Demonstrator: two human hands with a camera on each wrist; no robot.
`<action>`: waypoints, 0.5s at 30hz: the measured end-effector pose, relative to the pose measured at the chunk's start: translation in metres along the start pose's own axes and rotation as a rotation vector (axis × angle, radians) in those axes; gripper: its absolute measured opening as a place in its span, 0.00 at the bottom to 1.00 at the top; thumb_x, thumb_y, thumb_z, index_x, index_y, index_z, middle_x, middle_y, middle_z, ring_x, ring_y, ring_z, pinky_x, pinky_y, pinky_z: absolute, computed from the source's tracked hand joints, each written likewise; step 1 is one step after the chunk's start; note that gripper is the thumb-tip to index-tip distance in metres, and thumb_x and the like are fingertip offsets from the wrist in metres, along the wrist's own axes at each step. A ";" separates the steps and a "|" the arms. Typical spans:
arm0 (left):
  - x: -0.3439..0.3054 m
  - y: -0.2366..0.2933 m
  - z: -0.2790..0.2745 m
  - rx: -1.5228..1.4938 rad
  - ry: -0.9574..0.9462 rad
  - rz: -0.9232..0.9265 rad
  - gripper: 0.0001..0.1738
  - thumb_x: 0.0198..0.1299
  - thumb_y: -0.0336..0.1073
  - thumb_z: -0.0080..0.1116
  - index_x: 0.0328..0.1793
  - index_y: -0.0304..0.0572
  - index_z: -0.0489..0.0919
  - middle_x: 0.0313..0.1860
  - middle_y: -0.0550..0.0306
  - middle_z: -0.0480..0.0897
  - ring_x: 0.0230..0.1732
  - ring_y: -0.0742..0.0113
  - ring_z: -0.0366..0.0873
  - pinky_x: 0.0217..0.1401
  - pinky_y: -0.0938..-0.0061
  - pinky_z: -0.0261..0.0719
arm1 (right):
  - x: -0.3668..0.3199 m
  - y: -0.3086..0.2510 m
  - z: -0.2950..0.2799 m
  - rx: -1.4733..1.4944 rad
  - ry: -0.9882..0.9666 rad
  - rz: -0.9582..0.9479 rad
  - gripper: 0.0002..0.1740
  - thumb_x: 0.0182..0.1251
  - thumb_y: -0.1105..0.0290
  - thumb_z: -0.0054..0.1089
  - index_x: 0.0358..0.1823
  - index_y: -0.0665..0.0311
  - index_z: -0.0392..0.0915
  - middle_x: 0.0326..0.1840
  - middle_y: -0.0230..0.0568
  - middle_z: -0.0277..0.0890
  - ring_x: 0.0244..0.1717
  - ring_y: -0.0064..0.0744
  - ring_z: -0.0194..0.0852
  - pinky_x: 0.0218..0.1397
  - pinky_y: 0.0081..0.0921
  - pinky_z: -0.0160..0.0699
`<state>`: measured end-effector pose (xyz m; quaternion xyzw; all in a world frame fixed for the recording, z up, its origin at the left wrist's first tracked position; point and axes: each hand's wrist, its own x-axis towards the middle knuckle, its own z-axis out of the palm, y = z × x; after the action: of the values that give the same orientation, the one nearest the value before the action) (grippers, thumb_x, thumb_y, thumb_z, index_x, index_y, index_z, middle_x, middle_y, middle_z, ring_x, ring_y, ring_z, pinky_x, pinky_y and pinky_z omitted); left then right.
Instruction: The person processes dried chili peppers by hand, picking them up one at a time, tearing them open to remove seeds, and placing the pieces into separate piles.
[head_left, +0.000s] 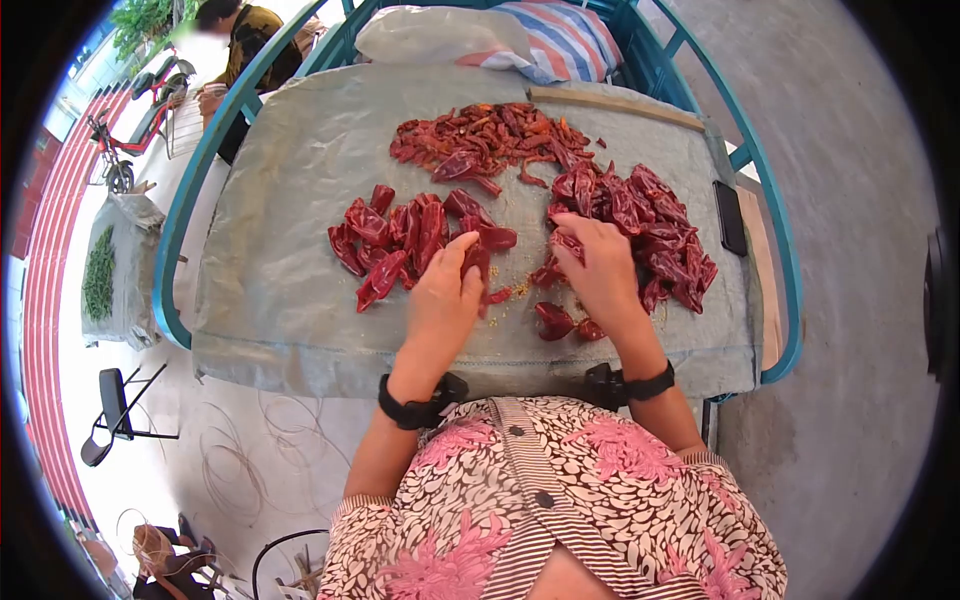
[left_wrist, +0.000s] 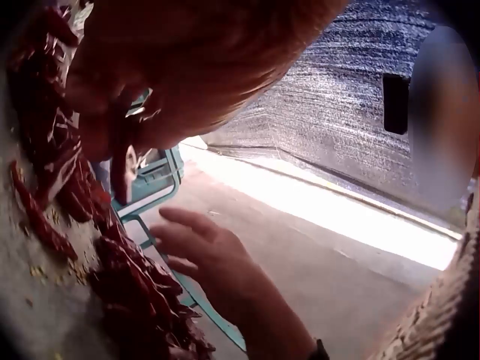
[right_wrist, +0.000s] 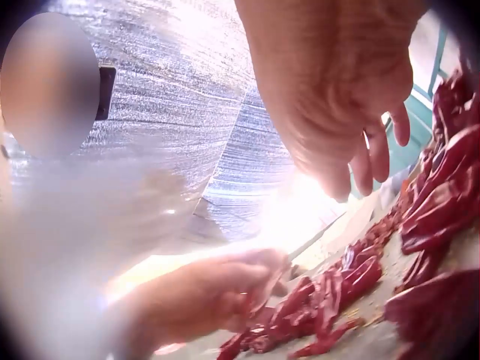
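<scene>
My left hand [head_left: 440,295] holds a dark red dried chili pepper [head_left: 478,262] between thumb and fingers, at the near edge of the left pile of chilies [head_left: 410,232]. In the left wrist view the held chili [left_wrist: 120,169] hangs below the curled fingers. My right hand [head_left: 602,268] reaches over the left side of the larger right pile of chilies [head_left: 655,225]. Its fingers [right_wrist: 360,169] hang loosely extended with nothing held between them in the right wrist view. A few single chilies [head_left: 553,320] lie just below that hand.
Smaller, shrivelled chilies [head_left: 480,138] form a heap at the back. Yellow seeds [head_left: 521,287] lie scattered mid-sheet. The cloth sheet [head_left: 280,230] spans a cart bed with teal rails [head_left: 185,230]. A phone [head_left: 730,217] lies at right, a wooden strip [head_left: 615,107] and sacks [head_left: 450,38] behind.
</scene>
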<state>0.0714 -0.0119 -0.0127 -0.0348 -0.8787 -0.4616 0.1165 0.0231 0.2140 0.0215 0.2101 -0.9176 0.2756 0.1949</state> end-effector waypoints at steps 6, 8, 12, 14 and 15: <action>0.010 0.023 -0.028 0.341 0.024 -0.079 0.32 0.65 0.28 0.62 0.76 0.56 0.74 0.55 0.51 0.77 0.47 0.49 0.84 0.48 0.57 0.83 | -0.025 0.022 -0.001 -0.267 -0.195 0.108 0.28 0.58 0.66 0.74 0.62 0.55 0.79 0.58 0.39 0.80 0.60 0.46 0.75 0.62 0.41 0.72; 0.009 0.021 -0.022 0.289 0.040 -0.040 0.32 0.64 0.27 0.63 0.76 0.54 0.73 0.59 0.51 0.74 0.43 0.52 0.83 0.45 0.59 0.83 | -0.027 0.023 -0.001 -0.236 -0.197 0.108 0.31 0.57 0.65 0.76 0.64 0.54 0.78 0.56 0.38 0.78 0.59 0.45 0.74 0.62 0.42 0.71; 0.006 0.019 -0.010 0.129 -0.061 0.000 0.28 0.64 0.28 0.64 0.72 0.50 0.76 0.54 0.52 0.75 0.35 0.60 0.80 0.43 0.63 0.81 | -0.028 0.022 -0.007 -0.233 -0.229 0.066 0.35 0.53 0.65 0.78 0.65 0.54 0.76 0.52 0.38 0.78 0.56 0.43 0.75 0.61 0.42 0.69; 0.003 0.018 -0.003 0.041 -0.150 0.017 0.26 0.65 0.28 0.64 0.69 0.48 0.78 0.52 0.52 0.75 0.34 0.61 0.80 0.43 0.64 0.81 | -0.027 0.020 -0.010 -0.280 -0.291 0.052 0.36 0.52 0.65 0.79 0.65 0.53 0.76 0.51 0.38 0.78 0.56 0.43 0.75 0.61 0.41 0.69; 0.001 0.021 -0.002 0.067 -0.176 0.028 0.23 0.65 0.29 0.64 0.68 0.46 0.79 0.50 0.53 0.77 0.34 0.62 0.80 0.43 0.66 0.80 | -0.027 0.019 -0.010 -0.300 -0.329 0.055 0.36 0.52 0.64 0.79 0.65 0.54 0.76 0.50 0.38 0.79 0.56 0.43 0.75 0.61 0.41 0.69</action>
<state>0.0745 -0.0011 0.0055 -0.0835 -0.9000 -0.4254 0.0465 0.0389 0.2419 0.0083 0.1956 -0.9731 0.1033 0.0643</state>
